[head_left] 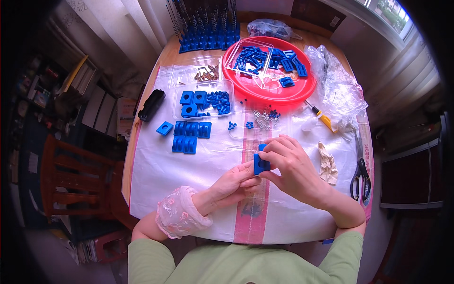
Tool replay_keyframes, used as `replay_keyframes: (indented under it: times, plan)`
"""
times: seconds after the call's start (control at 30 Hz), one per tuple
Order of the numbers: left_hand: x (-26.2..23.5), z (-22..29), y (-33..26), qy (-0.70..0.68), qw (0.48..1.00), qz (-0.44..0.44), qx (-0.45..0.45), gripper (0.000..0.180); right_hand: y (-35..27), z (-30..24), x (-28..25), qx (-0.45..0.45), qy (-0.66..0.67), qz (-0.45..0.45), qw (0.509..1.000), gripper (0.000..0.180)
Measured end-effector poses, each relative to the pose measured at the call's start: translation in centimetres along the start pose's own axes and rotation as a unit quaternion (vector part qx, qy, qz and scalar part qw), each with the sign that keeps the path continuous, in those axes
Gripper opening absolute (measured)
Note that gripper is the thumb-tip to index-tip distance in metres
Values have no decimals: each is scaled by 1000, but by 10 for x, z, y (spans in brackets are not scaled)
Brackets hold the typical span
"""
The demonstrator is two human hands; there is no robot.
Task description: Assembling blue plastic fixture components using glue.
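Observation:
Both of my hands meet over the near middle of the table, holding one blue plastic block (259,166) with a round hole. My left hand (235,182) grips its lower left side, fingers curled under it. The thumb and fingers of my right hand (294,163) pinch it from the right and above, covering part of it. To the left lie several blue ridged plates (190,144) set side by side, and a separate blue square piece (164,128). Beyond my hands are small white rings (266,118) and tiny blue pieces (249,125).
A clear box (178,115) holds blue parts; behind it, a clear tray (182,75) holds brass-coloured pins. A red basin (302,94) contains more blue parts. On the right are a yellow-handled screwdriver (324,120), black scissors (361,177), a crumpled beige cloth (327,164) and plastic bags (336,90).

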State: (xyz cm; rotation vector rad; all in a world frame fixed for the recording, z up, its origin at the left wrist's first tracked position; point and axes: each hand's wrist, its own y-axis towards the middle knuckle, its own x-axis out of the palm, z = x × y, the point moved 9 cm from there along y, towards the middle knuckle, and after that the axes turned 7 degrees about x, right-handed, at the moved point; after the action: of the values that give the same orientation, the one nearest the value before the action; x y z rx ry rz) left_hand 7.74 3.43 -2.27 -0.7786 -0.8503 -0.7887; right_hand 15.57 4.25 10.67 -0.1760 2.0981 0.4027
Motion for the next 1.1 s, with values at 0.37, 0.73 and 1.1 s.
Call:
replay_keyframes:
  times: [0.37, 0.73, 1.1]
  plan:
    - [2, 2, -1, 8, 1000, 14, -3, 19, 0, -1, 1, -13, -8, 6, 1000, 37]
    - [-3, -1, 1, -22, 999, -24, 12, 23, -1, -1, 3, -13, -16, 5, 1000, 36]
    - [-2, 0, 0, -14, 1000, -14, 5, 19, -1, -1, 2, -14, -21, 13, 1000, 38]
